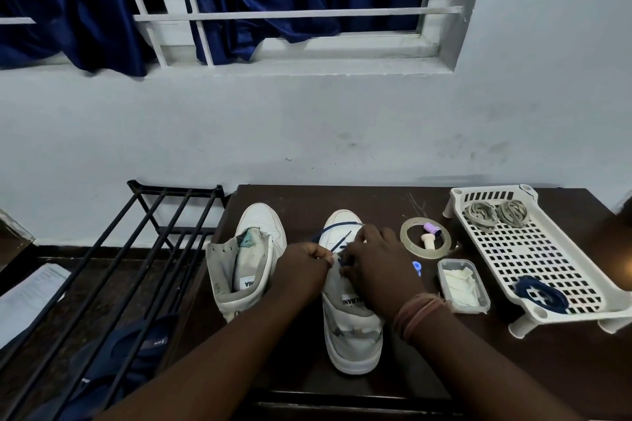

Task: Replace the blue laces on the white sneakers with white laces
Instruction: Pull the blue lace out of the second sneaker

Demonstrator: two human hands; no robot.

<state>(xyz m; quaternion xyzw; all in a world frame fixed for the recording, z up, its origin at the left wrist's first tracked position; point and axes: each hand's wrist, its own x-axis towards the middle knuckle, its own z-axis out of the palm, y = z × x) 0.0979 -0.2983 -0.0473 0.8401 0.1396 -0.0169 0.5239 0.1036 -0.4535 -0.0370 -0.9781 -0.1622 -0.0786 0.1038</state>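
Two white sneakers stand on a dark table, toes pointing away from me. The left sneaker (246,260) has no lace and its tongue is open. The right sneaker (349,321) carries a blue lace (337,227) across its front eyelets. My left hand (302,268) pinches the blue lace at the shoe's left side. My right hand (372,260) lies over the shoe's middle with fingers curled on the lace. Two coiled pale laces (496,212) and a coiled blue lace (540,294) lie in a white perforated tray (554,260) at the right.
A tape ring (407,243) with a small pink and white piece inside it and a clear box (463,284) of white material sit between the right shoe and the tray. A black metal rack (136,249) stands left of the table. The wall is close behind.
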